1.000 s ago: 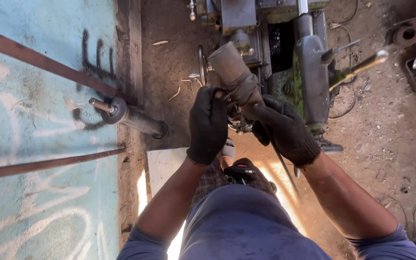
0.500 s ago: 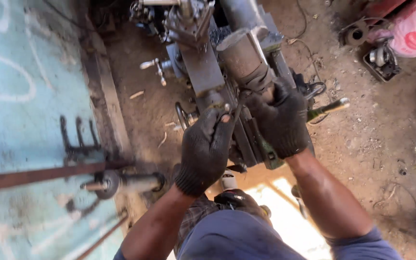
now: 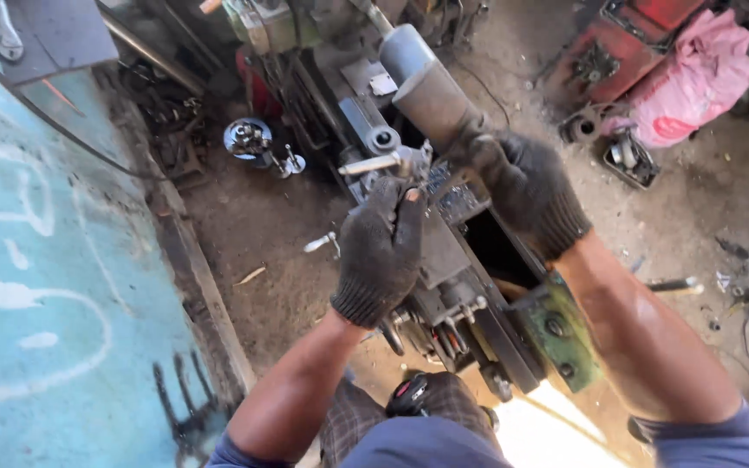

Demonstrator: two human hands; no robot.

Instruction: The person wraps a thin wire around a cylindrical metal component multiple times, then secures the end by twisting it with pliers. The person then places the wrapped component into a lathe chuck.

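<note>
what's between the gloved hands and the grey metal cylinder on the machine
Nothing visible. The right hand in its dark glove wraps the near end of the grey metal cylinder; the left hand touches the small silver lever beside it.

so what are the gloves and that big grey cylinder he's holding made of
Gloves: the left hand and right hand wear dark knitted fabric, seemingly; the ribbed cuffs and fuzzy weave show it, matte and grimy.
Grey cylinder: probably steel or cast metal, judging by its smooth, dull grey skin with a soft sheen and dirt streaks. Paint or bare metal cannot be told apart.
</note>
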